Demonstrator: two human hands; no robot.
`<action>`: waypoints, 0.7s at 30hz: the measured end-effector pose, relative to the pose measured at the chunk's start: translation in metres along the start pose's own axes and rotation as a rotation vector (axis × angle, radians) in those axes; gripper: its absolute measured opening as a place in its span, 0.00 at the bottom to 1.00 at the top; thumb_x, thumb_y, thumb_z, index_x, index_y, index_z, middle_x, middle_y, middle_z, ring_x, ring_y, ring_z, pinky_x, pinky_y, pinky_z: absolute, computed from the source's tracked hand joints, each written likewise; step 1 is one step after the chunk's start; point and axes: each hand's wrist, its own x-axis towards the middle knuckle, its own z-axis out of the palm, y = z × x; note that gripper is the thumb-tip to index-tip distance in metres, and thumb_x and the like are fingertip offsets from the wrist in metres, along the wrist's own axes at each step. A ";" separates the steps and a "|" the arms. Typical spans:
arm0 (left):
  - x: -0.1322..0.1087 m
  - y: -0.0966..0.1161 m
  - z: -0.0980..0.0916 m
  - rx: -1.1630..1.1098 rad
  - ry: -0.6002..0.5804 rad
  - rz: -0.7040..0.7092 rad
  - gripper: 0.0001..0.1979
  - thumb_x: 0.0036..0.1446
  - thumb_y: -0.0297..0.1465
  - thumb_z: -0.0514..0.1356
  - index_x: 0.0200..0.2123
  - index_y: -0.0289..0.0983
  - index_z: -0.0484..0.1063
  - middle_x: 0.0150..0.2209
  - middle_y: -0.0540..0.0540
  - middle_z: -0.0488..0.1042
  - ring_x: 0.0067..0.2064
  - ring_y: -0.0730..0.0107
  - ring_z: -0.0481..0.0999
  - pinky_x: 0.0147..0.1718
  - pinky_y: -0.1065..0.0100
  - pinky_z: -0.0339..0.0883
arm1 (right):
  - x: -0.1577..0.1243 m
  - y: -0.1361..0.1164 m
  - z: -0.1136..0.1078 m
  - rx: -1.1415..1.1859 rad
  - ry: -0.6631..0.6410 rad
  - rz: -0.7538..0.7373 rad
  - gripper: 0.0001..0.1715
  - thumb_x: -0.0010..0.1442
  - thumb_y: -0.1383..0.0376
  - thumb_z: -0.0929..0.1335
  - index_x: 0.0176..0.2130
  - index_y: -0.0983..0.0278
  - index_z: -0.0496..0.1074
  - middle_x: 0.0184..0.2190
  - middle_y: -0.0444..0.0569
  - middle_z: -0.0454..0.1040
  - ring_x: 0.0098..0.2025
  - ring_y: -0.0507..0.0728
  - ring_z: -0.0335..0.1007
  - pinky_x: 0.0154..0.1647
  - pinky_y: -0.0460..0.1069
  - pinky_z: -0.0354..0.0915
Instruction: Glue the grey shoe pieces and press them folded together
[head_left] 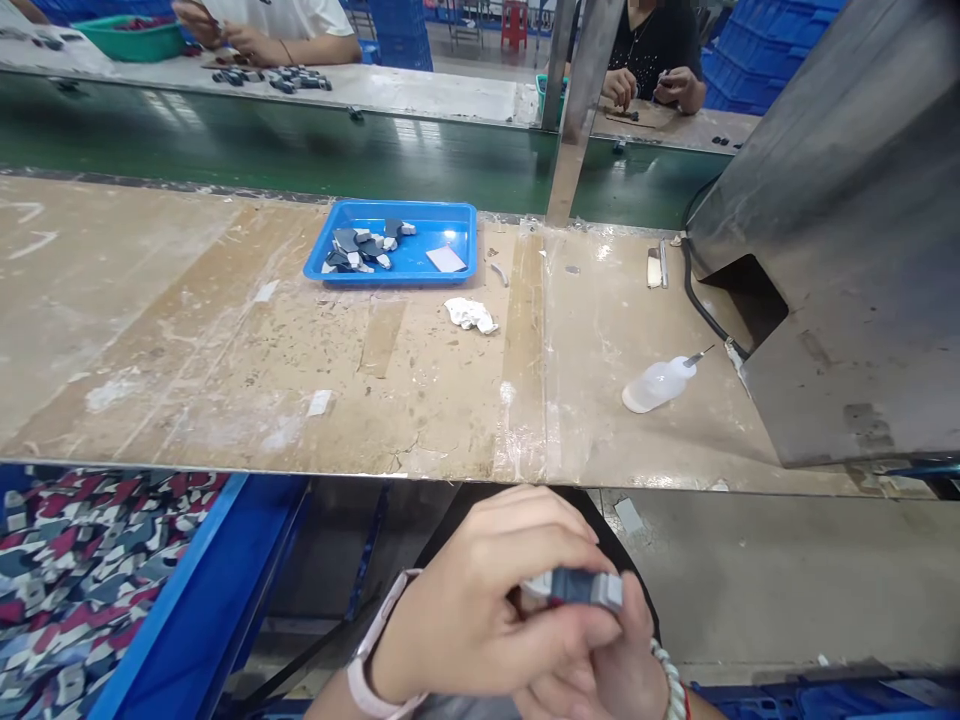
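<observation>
Low in front of me, past the table's near edge, my left hand (487, 590) pinches a small dark grey and white plastic part (576, 587) between thumb and fingers. A bit of red shows at its lower left. My right hand (626, 655) is under and beside the left, its fingers curled against the part's right end; some of them are hidden. On the table, a blue tray (450, 215) holds several similar grey and white parts (364, 245) and a pale pink square pad (445, 259).
A crumpled white wad (471, 315) lies before the tray. To the right are a squeeze bottle (658, 385) with a needle tip and a metal housing (840, 300). At lower left, a blue crate (187, 590) holds many parts. Two people work across the green conveyor belt (450, 160).
</observation>
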 end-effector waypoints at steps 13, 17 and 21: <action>0.008 -0.021 -0.001 -0.027 -0.013 -0.221 0.07 0.61 0.32 0.66 0.38 0.33 0.79 0.36 0.43 0.80 0.42 0.63 0.78 0.45 0.63 0.72 | 0.003 -0.008 0.002 0.247 0.077 -0.033 0.45 0.58 0.32 0.61 0.15 0.62 0.43 0.08 0.33 0.42 0.10 0.42 0.36 0.13 0.39 0.46; 0.008 -0.021 -0.003 -0.025 -0.035 -0.243 0.07 0.60 0.32 0.67 0.37 0.33 0.79 0.32 0.44 0.80 0.39 0.64 0.78 0.43 0.64 0.72 | 0.002 -0.005 -0.002 0.252 0.059 -0.032 0.44 0.60 0.32 0.60 0.15 0.62 0.44 0.08 0.33 0.42 0.10 0.42 0.36 0.13 0.40 0.46; 0.007 -0.017 -0.004 -0.041 -0.047 -0.169 0.07 0.59 0.32 0.68 0.36 0.33 0.79 0.32 0.45 0.80 0.38 0.65 0.78 0.40 0.65 0.72 | 0.005 -0.001 -0.009 0.184 -0.059 -0.071 0.44 0.60 0.31 0.58 0.15 0.61 0.46 0.08 0.34 0.45 0.10 0.43 0.40 0.13 0.41 0.47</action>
